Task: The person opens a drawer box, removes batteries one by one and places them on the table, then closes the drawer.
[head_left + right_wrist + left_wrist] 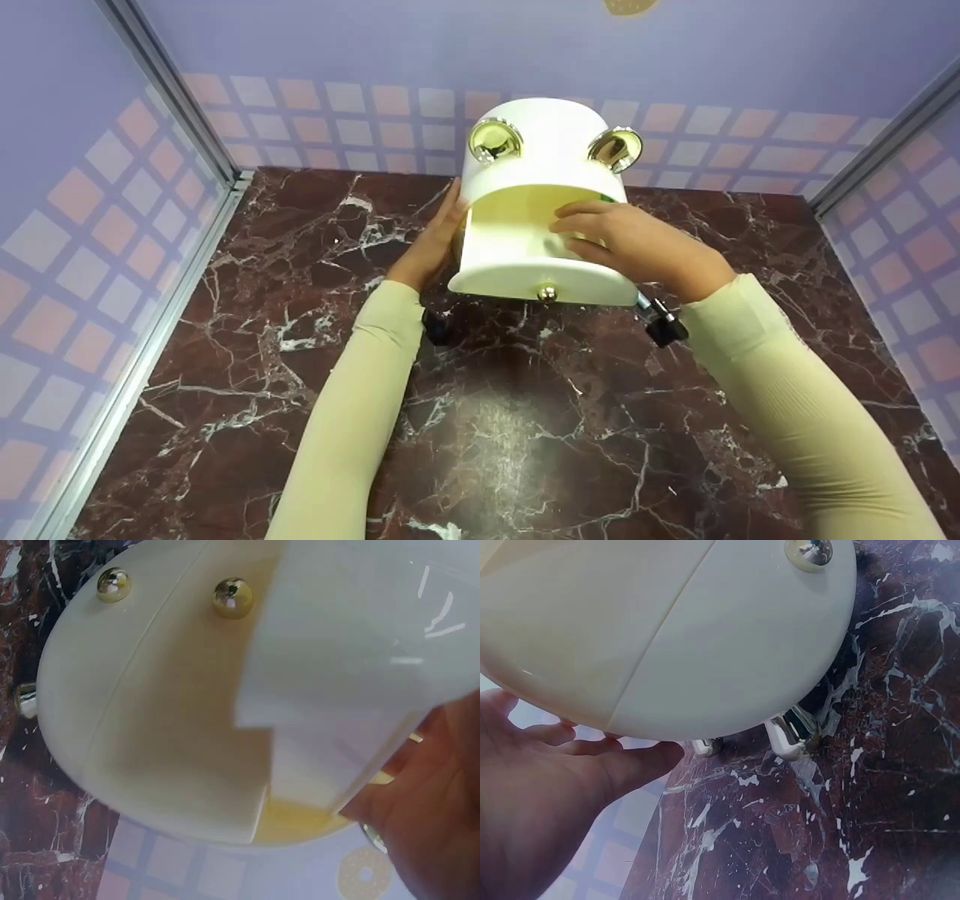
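Observation:
A white, rounded storage box [540,165] with two gold ears stands tilted at the far middle of the table. Its pale yellow hollow front lies above a half-round lip [510,279] with a gold knob [547,293]. My left hand [435,244] rests along the box's left side; the left wrist view shows its fingers against the curved edge. Over the opening, my right hand [622,236] reaches in from the right with slightly bent fingers. In the right wrist view its thumb is right at the edge of a white panel [337,660]. A second gold knob [232,598] shows there.
Dark red marbled tabletop [480,420] extends under and before the box. Panels with pink and white checks close in the back [360,112] and both sides. Shiny metal feet [791,735] show under the box. Black fittings [666,326] sit near the wrists.

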A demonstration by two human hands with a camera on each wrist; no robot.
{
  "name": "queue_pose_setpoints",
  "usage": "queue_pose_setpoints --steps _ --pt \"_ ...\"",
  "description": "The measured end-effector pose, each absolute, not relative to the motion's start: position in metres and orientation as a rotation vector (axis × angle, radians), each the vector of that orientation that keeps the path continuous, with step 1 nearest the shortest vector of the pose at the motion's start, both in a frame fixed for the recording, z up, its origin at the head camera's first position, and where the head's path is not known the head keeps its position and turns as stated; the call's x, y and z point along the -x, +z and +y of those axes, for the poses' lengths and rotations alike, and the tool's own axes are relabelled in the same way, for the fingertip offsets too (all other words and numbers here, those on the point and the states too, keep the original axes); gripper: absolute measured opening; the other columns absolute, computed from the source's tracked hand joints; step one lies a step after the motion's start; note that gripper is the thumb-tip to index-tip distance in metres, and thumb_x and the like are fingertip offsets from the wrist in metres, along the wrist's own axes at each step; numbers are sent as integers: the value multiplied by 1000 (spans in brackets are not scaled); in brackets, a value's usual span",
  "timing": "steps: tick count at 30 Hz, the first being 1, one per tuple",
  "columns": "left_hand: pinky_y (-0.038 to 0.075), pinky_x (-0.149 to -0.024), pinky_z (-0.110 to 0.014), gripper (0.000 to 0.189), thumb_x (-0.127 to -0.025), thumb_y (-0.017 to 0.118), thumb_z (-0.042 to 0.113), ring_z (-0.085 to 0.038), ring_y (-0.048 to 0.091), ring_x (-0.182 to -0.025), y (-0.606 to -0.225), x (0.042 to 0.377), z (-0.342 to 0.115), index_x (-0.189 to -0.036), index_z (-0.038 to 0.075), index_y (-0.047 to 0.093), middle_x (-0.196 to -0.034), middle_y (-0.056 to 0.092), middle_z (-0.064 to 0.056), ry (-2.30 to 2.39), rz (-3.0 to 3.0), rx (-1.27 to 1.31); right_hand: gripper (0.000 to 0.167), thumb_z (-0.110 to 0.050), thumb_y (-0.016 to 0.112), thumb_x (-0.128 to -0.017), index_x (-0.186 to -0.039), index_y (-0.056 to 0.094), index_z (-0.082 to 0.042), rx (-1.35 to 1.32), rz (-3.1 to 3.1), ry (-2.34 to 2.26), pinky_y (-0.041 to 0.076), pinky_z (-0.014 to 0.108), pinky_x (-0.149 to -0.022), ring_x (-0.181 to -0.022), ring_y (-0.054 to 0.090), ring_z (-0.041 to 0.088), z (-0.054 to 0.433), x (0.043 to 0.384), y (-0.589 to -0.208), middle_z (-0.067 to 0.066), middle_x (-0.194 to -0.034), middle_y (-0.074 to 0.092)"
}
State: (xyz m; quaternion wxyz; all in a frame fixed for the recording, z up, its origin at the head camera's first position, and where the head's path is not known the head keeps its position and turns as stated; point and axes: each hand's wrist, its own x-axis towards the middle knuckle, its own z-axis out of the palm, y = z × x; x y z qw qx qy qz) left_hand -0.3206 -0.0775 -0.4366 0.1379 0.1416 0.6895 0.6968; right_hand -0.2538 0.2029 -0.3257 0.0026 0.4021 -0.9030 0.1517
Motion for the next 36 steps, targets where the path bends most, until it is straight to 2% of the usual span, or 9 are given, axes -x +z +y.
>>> queue_pose_setpoints --steps 5,8,12,17,23,29,36 --pt "19 -122 -47 62 -103 28 43 -32 20 -148 -437 319 -77 -157 30 -1 -165 -4 -5 2034 1986 -402 35 -25 51 -101 -130 59 -7 -1255 -2916 456 36 53 -112 -130 48 36 196 255 -321 18 -141 51" --pt "18 -121 -49 63 -103 29 45 -32 17 -149 -437 319 -77 -157 31 -1 -165 -4 -5 2029 1989 -388 35 -26 51 -101 -129 60 -8 -1230 -2963 449 36 53 -112 -130 47 36 192 257 -319 18 -141 50" --pt "16 -122 -50 62 -103 29 48 -32 13 -150 -437 319 -77 -156 36 -1 -165 -4 -3 2005 1991 -372 34 -30 56 -98 -125 63 -10 -1173 -3012 448 38 49 -110 -126 50 33 187 259 -318 15 -134 56" --pt "20 -120 -52 62 -103 29 47 -35 17 -149 -432 316 -78 -156 36 -2 -165 -4 -4 2002 1966 -366 31 -30 55 -99 -120 66 -11 -1199 -2960 492 42 45 -107 -119 55 27 186 259 -315 9 -124 62" --pt "15 -121 -54 62 -102 30 51 -34 14 -150 -436 319 -79 -155 39 0 -165 -2 -3 1972 2033 -373 23 -21 61 -96 -113 68 -8 -1241 -2833 500 48 43 -100 -110 61 26 189 258 -317 8 -119 64" --pt "9 -123 -50 60 -104 28 43 -29 6 -151 -437 320 -79 -156 35 -2 -165 -6 -4 1985 2009 -404 20 -16 67 -90 -108 70 -8 -1210 -2936 388 44 46 -105 -119 57 32 190 260 -321 14 -125 63" --pt "26 -119 -48 61 -104 26 35 -35 23 -147 -437 321 -80 -156 29 -6 -165 -8 -8 2031 1902 -400 17 -10 66 -89 -105 71 -7 -1197 -2913 349 48 45 -101 -113 60 31 192 261 -324 12 -119 65"
